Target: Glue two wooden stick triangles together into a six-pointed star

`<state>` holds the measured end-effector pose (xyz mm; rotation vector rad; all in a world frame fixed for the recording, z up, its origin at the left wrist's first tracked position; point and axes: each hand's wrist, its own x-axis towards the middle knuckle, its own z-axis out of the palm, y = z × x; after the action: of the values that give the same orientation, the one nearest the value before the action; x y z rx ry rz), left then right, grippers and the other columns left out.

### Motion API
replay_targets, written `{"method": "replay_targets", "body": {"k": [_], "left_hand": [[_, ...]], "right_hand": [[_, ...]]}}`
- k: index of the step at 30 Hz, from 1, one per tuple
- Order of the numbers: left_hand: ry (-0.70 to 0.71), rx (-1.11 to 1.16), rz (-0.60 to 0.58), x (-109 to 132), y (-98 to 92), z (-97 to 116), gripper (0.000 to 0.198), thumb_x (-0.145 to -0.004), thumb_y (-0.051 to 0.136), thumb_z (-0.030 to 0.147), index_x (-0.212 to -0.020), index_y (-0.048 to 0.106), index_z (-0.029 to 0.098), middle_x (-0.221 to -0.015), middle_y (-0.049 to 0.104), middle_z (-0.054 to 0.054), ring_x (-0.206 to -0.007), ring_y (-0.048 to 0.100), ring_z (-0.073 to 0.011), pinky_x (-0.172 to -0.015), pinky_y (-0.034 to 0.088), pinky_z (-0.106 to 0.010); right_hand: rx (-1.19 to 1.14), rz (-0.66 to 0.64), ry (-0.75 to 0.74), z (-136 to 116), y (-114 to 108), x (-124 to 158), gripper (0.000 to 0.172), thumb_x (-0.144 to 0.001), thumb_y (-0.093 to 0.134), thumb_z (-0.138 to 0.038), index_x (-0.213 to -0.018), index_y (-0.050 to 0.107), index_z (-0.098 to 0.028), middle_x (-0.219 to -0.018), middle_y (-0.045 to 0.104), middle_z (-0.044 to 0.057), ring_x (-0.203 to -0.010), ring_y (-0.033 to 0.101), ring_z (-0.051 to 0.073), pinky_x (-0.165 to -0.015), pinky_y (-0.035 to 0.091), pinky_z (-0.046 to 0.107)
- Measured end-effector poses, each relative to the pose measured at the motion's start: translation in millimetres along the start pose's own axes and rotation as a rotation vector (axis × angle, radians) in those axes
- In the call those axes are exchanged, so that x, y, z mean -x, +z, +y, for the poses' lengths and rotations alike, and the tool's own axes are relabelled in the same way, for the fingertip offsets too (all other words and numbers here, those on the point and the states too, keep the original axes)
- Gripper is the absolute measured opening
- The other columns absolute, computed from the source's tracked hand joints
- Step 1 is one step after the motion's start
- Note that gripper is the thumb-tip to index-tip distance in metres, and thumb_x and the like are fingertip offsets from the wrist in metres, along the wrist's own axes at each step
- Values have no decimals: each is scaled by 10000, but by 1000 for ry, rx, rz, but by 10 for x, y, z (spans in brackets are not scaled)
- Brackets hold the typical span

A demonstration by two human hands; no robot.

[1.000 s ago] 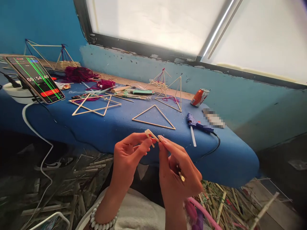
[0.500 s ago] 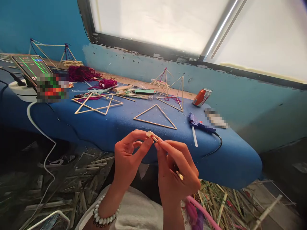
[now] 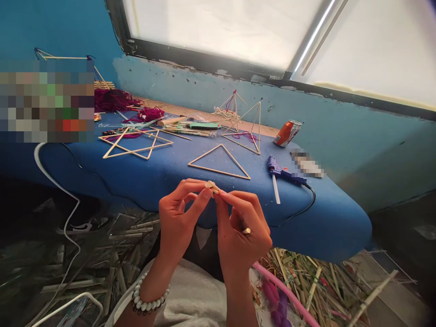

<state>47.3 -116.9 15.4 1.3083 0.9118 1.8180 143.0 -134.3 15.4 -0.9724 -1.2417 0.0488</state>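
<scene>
In front of my chest, my left hand [image 3: 182, 204] pinches a small pale piece [image 3: 209, 185] between thumb and forefinger; its kind is unclear. My right hand [image 3: 240, 222] is closed on a thin wooden stick [image 3: 215, 189], whose tip meets the pale piece. A cut stick end [image 3: 247, 231] pokes out between the curled right fingers; whether it is the same stick is hidden. Just beyond my fingertips, a stick triangle [image 3: 218, 173] lies flat on the blue-covered table [image 3: 177, 177]. Two crossed triangles form a star [image 3: 136, 157] to its left.
A blue glue gun [image 3: 277, 168] with a white glue stick lies at right, near a soda can [image 3: 288, 133]. Behind are a stick pyramid frame [image 3: 260, 127], magenta yarn [image 3: 116, 101] and a green-handled cutter [image 3: 204, 126]. Plant stalks [image 3: 303, 281] litter the floor.
Both hands have shifted slightly left and up in the view, still pinching the piece and stick. The camera has tilted a little. A blurred patch now covers the phone at left.
</scene>
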Motion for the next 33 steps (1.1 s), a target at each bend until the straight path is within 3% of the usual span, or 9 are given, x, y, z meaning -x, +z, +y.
{"method": "replay_targets", "body": {"k": [8, 17, 25, 29, 33], "left_hand": [[-32, 10, -30, -2, 30, -68, 98, -902, 740, 316, -894, 799, 238, -946, 761, -30, -901, 689, -152, -706, 520, -223], [47, -143, -30, -6, 72, -61, 74, -873, 769, 303, -875, 781, 230, -918, 755, -16, -892, 689, -147, -733, 530, -222], [-154, 43, 30, -54, 47, -102, 174, -849, 782, 376, -826, 775, 204, -822, 757, -15, -806, 700, -138, -732, 549, -215], [-269, 192, 53, -99, 47, -111, 228, -794, 814, 421, -802, 774, 196, -825, 737, -18, -744, 649, -113, -627, 517, -183], [-318, 282, 55, -111, 68, -109, 224, -766, 830, 416, -811, 772, 204, -797, 699, 2, -689, 586, -91, -580, 492, -173]], "right_hand": [[-20, 2, 32, 14, 8, 4, 86, -881, 748, -119, -888, 743, -204, -840, 713, -8, -607, 564, 74, -479, 392, 209], [45, -74, 19, 27, -54, -54, 72, -916, 699, -154, -887, 750, -195, -798, 715, 5, -614, 609, 102, -519, 452, 226], [24, -109, 5, 9, -43, -6, 103, -923, 673, -122, -933, 736, -202, -833, 683, 4, -613, 573, 83, -509, 424, 205], [-55, -62, 121, 59, -83, -25, 74, -943, 660, -200, -934, 733, -203, -762, 616, -28, -497, 459, 53, -427, 326, 195], [-198, -165, 269, 147, -119, -58, 271, -1008, 567, -350, -916, 757, -182, -704, 635, -18, -428, 361, 44, -384, 244, 200]]}}
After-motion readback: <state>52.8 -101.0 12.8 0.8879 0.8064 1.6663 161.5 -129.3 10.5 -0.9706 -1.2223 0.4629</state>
